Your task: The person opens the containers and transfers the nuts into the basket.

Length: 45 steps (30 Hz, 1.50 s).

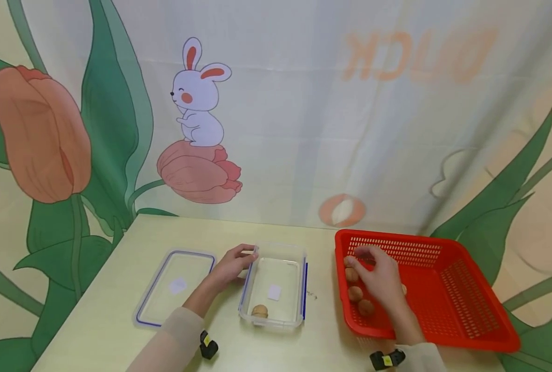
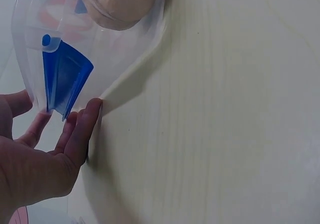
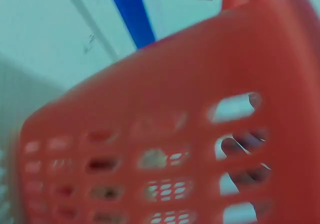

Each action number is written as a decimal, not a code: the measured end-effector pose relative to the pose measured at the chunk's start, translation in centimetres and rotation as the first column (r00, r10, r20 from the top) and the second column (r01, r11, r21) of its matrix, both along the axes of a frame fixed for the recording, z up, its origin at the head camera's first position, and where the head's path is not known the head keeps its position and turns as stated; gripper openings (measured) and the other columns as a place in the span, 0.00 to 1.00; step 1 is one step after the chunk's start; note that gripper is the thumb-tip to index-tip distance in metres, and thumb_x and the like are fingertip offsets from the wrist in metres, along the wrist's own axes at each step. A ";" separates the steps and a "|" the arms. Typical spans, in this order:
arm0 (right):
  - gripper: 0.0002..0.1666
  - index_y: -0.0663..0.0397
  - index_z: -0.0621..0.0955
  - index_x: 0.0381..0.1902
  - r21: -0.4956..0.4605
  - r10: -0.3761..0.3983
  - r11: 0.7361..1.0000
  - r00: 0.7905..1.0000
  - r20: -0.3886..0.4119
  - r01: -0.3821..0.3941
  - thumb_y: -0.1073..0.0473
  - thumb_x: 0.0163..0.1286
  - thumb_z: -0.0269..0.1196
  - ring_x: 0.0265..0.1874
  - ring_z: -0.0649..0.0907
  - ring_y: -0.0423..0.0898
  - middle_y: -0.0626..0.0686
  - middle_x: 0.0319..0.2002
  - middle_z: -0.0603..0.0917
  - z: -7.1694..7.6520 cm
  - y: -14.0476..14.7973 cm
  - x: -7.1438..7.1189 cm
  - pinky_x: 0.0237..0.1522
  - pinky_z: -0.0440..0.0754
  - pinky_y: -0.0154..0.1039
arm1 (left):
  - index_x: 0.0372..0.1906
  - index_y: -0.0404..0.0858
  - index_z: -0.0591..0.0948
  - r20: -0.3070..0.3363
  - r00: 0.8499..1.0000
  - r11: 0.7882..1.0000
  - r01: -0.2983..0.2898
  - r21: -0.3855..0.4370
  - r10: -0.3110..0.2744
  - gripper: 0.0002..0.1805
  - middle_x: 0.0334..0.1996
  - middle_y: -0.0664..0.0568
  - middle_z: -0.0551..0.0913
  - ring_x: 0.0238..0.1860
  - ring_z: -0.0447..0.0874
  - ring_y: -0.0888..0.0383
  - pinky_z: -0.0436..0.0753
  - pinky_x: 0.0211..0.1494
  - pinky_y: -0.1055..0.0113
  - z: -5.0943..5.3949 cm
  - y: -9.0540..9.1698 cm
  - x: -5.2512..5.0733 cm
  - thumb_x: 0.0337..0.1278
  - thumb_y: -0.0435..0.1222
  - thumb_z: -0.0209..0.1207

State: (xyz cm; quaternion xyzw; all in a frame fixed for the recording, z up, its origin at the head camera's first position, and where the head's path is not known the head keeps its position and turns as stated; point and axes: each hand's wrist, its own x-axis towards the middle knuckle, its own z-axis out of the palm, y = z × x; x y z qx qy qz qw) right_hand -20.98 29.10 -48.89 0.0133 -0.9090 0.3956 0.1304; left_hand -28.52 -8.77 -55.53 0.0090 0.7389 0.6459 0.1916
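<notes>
A clear plastic food box with blue side latches stands mid-table, a walnut lying in its near left corner. My left hand holds the box's left side, fingers around the wall beside an unfastened blue latch. Over the left part of a red plastic basket, my right hand pinches a walnut with thumb and index finger, close to the basket's left wall. Several other walnuts lie below and beside it. The right wrist view shows the basket wall up close and blurred, with this hand hidden.
The box's clear lid, edged with a blue seal, lies flat on the pale table left of the left hand. Small dark crumbs lie between box and basket. A printed curtain hangs behind the table.
</notes>
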 end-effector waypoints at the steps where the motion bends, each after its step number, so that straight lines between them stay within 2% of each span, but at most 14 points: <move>1: 0.26 0.58 0.83 0.60 -0.004 0.009 1.000 1.000 -0.011 -0.009 0.49 0.72 0.73 0.56 0.84 0.58 0.58 0.55 0.87 0.3 -0.2 0.0 0.60 0.83 0.60 | 0.71 0.41 0.75 0.002 1.000 1.000 -0.001 0.000 0.001 0.23 0.67 0.37 0.77 0.69 0.76 0.34 0.83 0.59 0.36 0.0 0.0 0.0 0.80 0.44 0.58; 5: 0.23 0.57 0.83 0.59 -0.019 0.051 0.998 0.998 -0.043 -0.052 0.53 0.72 0.73 0.55 0.85 0.57 0.57 0.55 0.87 1.5 -1.8 0.1 0.58 0.85 0.58 | 0.72 0.41 0.75 0.002 1.000 1.000 0.001 -0.003 -0.001 0.24 0.67 0.37 0.77 0.69 0.77 0.34 0.83 0.59 0.35 -0.1 0.1 -0.1 0.80 0.46 0.58; 10: 0.21 0.55 0.84 0.58 -0.025 0.109 0.994 0.993 -0.035 -0.110 0.54 0.72 0.73 0.56 0.85 0.59 0.56 0.54 0.87 2.5 -4.5 0.2 0.58 0.85 0.58 | 0.72 0.41 0.74 0.003 1.000 1.000 -0.003 -0.014 0.003 0.25 0.67 0.37 0.77 0.69 0.77 0.34 0.83 0.59 0.35 -0.2 0.1 -0.2 0.80 0.46 0.58; 14: 0.20 0.55 0.85 0.57 -0.024 0.164 0.986 0.986 -0.038 -0.165 0.55 0.71 0.74 0.55 0.86 0.57 0.55 0.54 0.87 2.5 -6.8 0.3 0.59 0.85 0.57 | 0.71 0.40 0.75 0.009 1.000 1.000 -0.010 -0.019 0.010 0.23 0.67 0.37 0.77 0.68 0.77 0.34 0.83 0.59 0.35 -0.2 0.1 -0.2 0.80 0.45 0.58; 20: 0.21 0.54 0.85 0.56 -0.007 0.265 0.964 0.963 -0.046 -0.265 0.56 0.69 0.76 0.52 0.87 0.53 0.52 0.51 0.88 1.6 -10.5 0.7 0.58 0.86 0.53 | 0.70 0.40 0.75 0.003 1.000 1.000 -0.015 -0.023 0.015 0.22 0.65 0.36 0.77 0.68 0.77 0.33 0.82 0.60 0.34 -0.1 0.2 -0.3 0.80 0.43 0.58; 24: 0.19 0.53 0.85 0.54 -0.013 0.364 0.931 0.930 -0.045 -0.365 0.55 0.69 0.76 0.50 0.87 0.51 0.51 0.50 0.88 0.6 -12.8 0.9 0.57 0.86 0.53 | 0.70 0.39 0.74 -0.006 1.000 1.000 -0.012 -0.017 0.012 0.22 0.65 0.35 0.77 0.67 0.78 0.33 0.83 0.59 0.34 -0.2 0.2 -0.3 0.80 0.43 0.58; 28: 0.18 0.54 0.85 0.53 -0.047 0.460 0.886 0.887 -0.032 -0.461 0.56 0.69 0.75 0.49 0.87 0.55 0.50 0.49 0.88 -1.0 -14.2 0.8 0.56 0.87 0.52 | 0.70 0.40 0.74 -0.013 1.000 1.000 -0.008 -0.011 0.008 0.23 0.66 0.35 0.77 0.66 0.78 0.34 0.84 0.57 0.35 -0.1 0.2 -0.3 0.79 0.44 0.59; 31: 0.17 0.55 0.84 0.53 -0.092 0.509 0.858 0.861 0.008 -0.506 0.57 0.70 0.74 0.49 0.87 0.58 0.52 0.48 0.88 -2.4 -15.0 0.7 0.56 0.86 0.52 | 0.70 0.40 0.74 -0.011 1.000 1.000 -0.011 -0.012 0.011 0.23 0.65 0.34 0.77 0.65 0.79 0.35 0.85 0.56 0.36 0.0 0.2 -0.2 0.79 0.43 0.59; 35: 0.18 0.57 0.84 0.54 -0.098 0.553 0.832 0.831 0.063 -0.546 0.57 0.70 0.74 0.50 0.87 0.55 0.55 0.49 0.88 -3.7 -15.8 0.8 0.56 0.87 0.50 | 0.69 0.40 0.75 -0.014 1.000 1.000 -0.018 -0.009 0.018 0.22 0.64 0.35 0.78 0.64 0.79 0.35 0.86 0.55 0.38 -0.1 0.3 -0.2 0.79 0.43 0.59; 39: 0.18 0.57 0.85 0.53 -0.081 0.584 0.812 0.806 0.095 -0.579 0.57 0.69 0.75 0.49 0.87 0.52 0.56 0.49 0.89 -4.3 -16.1 0.8 0.55 0.87 0.48 | 0.68 0.40 0.76 -0.020 1.000 1.000 -0.021 -0.006 0.021 0.21 0.64 0.35 0.78 0.64 0.79 0.35 0.86 0.55 0.38 -0.2 0.3 -0.2 0.79 0.43 0.59; 45: 0.21 0.59 0.87 0.51 -0.030 0.629 0.774 0.764 0.146 -0.632 0.52 0.66 0.78 0.47 0.88 0.51 0.55 0.47 0.90 -4.5 -16.1 0.7 0.54 0.87 0.47 | 0.69 0.39 0.76 -0.023 0.999 1.000 -0.027 -0.004 0.027 0.22 0.62 0.35 0.79 0.63 0.79 0.36 0.86 0.53 0.38 -0.1 0.3 -0.1 0.79 0.43 0.59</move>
